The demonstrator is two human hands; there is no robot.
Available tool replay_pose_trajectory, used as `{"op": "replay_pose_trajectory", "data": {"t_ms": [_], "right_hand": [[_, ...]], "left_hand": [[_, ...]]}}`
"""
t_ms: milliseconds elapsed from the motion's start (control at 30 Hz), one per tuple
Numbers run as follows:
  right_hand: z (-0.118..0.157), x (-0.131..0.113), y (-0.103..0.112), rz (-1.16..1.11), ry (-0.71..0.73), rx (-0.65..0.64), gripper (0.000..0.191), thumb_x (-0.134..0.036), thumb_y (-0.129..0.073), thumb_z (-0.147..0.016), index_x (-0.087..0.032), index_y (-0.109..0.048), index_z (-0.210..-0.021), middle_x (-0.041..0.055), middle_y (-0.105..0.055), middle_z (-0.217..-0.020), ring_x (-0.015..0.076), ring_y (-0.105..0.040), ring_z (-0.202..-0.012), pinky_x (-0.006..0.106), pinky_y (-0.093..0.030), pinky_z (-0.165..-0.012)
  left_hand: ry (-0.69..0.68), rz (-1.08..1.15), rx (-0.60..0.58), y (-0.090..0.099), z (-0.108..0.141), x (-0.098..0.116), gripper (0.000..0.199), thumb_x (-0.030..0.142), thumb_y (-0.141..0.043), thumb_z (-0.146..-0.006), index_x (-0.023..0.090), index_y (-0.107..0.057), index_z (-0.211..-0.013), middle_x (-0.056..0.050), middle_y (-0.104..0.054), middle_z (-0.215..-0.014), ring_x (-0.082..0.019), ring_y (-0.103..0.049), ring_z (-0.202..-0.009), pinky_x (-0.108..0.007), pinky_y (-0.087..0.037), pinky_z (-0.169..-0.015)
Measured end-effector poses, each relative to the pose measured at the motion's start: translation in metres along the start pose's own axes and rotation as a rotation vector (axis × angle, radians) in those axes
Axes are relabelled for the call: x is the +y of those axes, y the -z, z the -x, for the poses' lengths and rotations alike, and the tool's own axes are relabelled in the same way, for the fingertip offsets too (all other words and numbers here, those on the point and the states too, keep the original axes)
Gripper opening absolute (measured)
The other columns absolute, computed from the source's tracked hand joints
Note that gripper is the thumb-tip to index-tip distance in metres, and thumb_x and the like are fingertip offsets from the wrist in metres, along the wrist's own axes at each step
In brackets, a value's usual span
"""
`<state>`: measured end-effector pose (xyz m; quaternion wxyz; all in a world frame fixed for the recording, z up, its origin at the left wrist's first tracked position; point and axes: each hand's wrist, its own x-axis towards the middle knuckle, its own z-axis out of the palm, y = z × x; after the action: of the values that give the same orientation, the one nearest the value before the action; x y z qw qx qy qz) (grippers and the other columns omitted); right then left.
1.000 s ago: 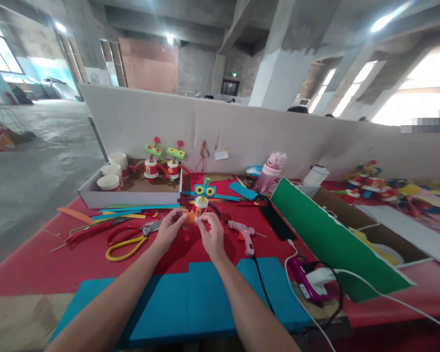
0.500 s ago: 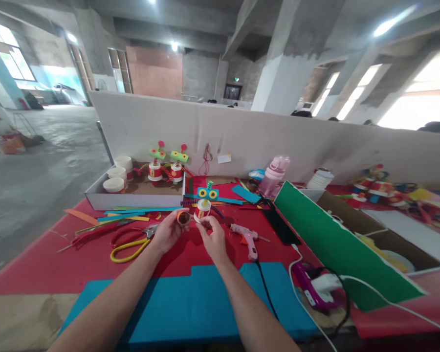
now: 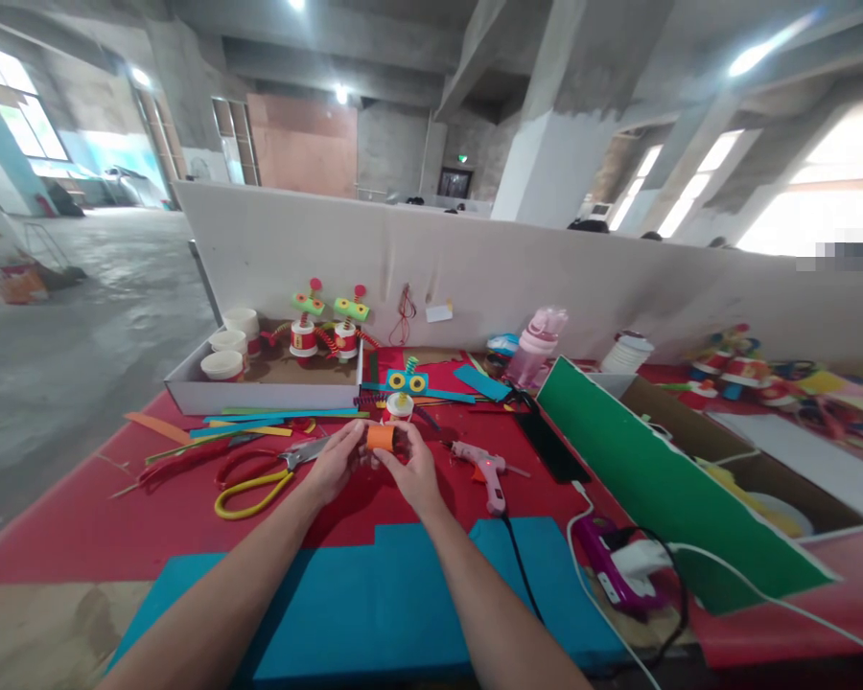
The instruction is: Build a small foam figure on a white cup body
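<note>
An orange paper tube lies sideways between my two hands. My left hand has its fingers closed at the tube's left end, and my right hand pinches the right end. Just behind the tube stands a paper-cup robot with a blue head and yellow ring eyes; its lower part is hidden by my hands. To the left lie yellow-handled scissors and red-handled pliers. A pink glue gun with a lit red light rests to the right of my right hand.
A shallow box at the back left holds white cups and two green-headed cup robots. Paper strips lie before it. At right are a phone, a green box panel, a purple power strip and a pink bottle.
The orange tube has moved right and turned from end-on to sideways. My right hand has shifted from the cup robot onto the tube, and my left hand has moved right.
</note>
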<state>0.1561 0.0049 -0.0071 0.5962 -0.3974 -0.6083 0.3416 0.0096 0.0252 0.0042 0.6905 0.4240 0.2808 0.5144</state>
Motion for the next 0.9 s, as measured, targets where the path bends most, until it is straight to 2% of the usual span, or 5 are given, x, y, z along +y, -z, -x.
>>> {"op": "replay_pose_trajectory", "data": {"t_ms": [167, 300, 433, 733, 900], "right_hand": [[-0.0022, 0.0007, -0.0017, -0.243, -0.140, 0.011, 0.042, -0.035, -0.070, -0.079, -0.023, -0.055, -0.116, 0.0063, -0.066, -0.115, 0.0217, -0.063, -0.104, 0.036, -0.051, -0.092], [-0.0019, -0.0038, -0.0022, -0.452, -0.291, -0.035, 0.045, -0.041, -0.068, -0.080, -0.025, -0.053, -0.119, 0.0041, -0.068, -0.104, 0.0181, -0.067, -0.082, 0.033, -0.055, -0.076], [-0.0024, -0.0039, -0.0028, -0.593, -0.407, -0.033, 0.039, -0.053, -0.066, -0.080, -0.023, -0.058, -0.104, 0.0008, -0.068, -0.080, 0.0146, -0.062, -0.060, 0.029, -0.054, -0.060], [-0.0053, 0.0006, -0.0054, -0.667, -0.561, 0.046, 0.047, -0.064, -0.069, -0.070, -0.018, -0.061, -0.078, -0.0011, -0.061, -0.057, 0.0115, -0.051, -0.045, 0.022, -0.038, -0.040], [-0.0063, 0.0016, -0.0032, -0.633, -0.669, 0.035, 0.054, -0.071, -0.060, -0.075, -0.017, -0.062, -0.079, -0.0019, -0.057, -0.051, 0.0095, -0.048, -0.041, 0.020, -0.035, -0.039]], "left_hand": [[-0.171, -0.191, 0.068, 0.0053, -0.0027, -0.0012, 0.031, 0.040, -0.072, -0.078, 0.017, -0.066, -0.098, 0.001, -0.061, -0.074, -0.010, -0.054, -0.060, -0.022, -0.044, -0.059], [-0.270, -0.334, 0.107, 0.0029, -0.0012, 0.0036, 0.029, 0.038, -0.073, -0.076, 0.016, -0.067, -0.094, 0.000, -0.063, -0.077, -0.010, -0.053, -0.062, -0.023, -0.044, -0.062], [-0.272, -0.382, 0.149, -0.0007, 0.0005, 0.0077, 0.028, 0.040, -0.074, -0.074, 0.016, -0.068, -0.088, 0.000, -0.063, -0.070, -0.011, -0.053, -0.061, -0.023, -0.043, -0.060], [-0.254, -0.381, 0.108, 0.0000, 0.0009, 0.0054, 0.034, 0.047, -0.066, -0.081, 0.016, -0.064, -0.067, 0.001, -0.057, -0.056, -0.011, -0.050, -0.055, -0.024, -0.040, -0.057], [-0.300, -0.419, -0.029, 0.0008, 0.0028, 0.0062, 0.041, 0.038, -0.076, -0.073, 0.019, -0.065, -0.106, -0.005, -0.067, -0.093, -0.015, -0.058, -0.074, -0.027, -0.046, -0.069]]}}
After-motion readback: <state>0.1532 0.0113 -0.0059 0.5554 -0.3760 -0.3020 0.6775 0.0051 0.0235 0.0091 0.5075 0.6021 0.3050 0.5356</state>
